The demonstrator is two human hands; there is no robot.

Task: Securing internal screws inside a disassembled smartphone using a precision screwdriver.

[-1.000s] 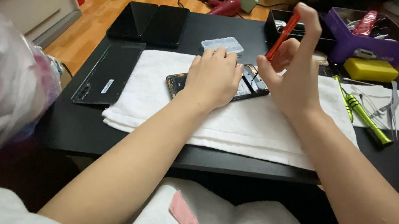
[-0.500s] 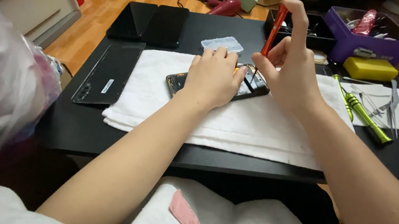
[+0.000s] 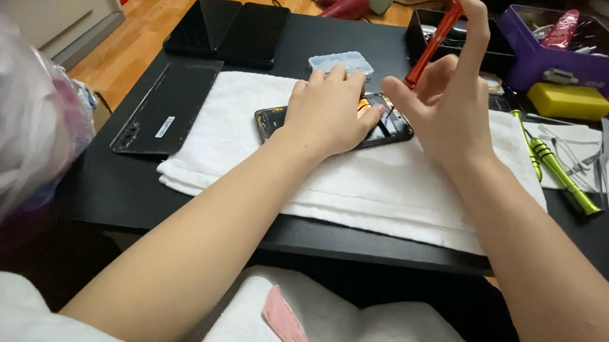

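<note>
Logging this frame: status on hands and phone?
Left hand flat on opened phone, pinning it to white towel. Right hand holds red screwdriver upright, tip at phone. Nothing obstructing.

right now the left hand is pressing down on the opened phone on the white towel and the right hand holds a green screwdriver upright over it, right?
Not quite: the screwdriver in the right hand is red, not green, as the head view shows. A green one lies on the table further right. The rest holds: the left hand presses on the opened phone on the white towel.
</note>
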